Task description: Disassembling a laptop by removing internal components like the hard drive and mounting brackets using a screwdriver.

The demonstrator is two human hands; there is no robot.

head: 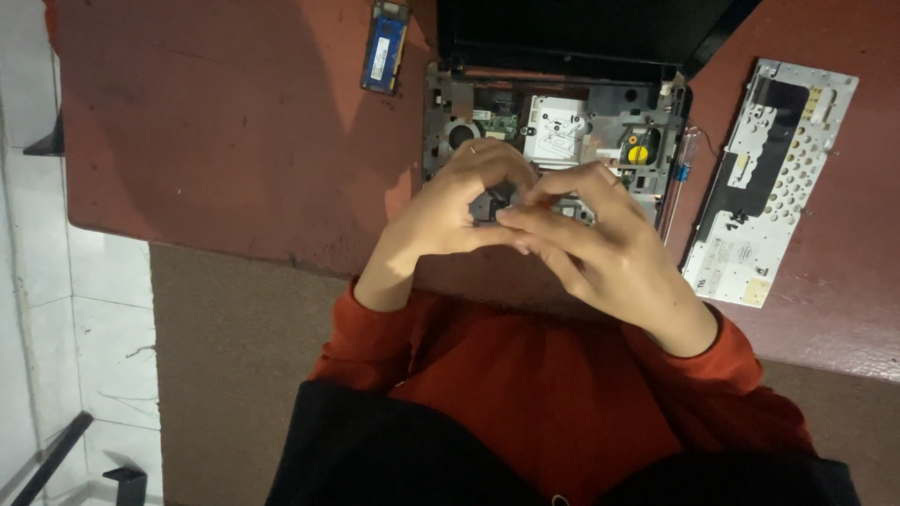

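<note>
Seen from above, a person in red sleeves works at a reddish-brown table [225, 141]. Both hands meet over an opened black laptop with its keyboard removed and its grey inner frame and circuit parts exposed [562, 131].

The left hand [450, 206] curls its fingers inward, and the right hand [600, 248] reaches across to it. Their fingertips pinch a small dark component [489, 204] between them, just above the near edge of the laptop. Both hands are closed on it in a fingertip grip.

The component looks light, stiff and probably fragile, best held by its edges rather than its face. Most of it is hidden by fingers, so its exact kind cannot be made out.

Beyond the right hand, a yellow round part [638, 153] sits in the frame. Further right lies the detached keyboard, silver metal back upward [769, 178], and just beside the laptop a slim screwdriver with a clear handle [677, 183]. Well beyond the left hand lies a blue memory stick [385, 47]. The laptop screen is cut off at the top, and dim light blurs finer parts.
</note>
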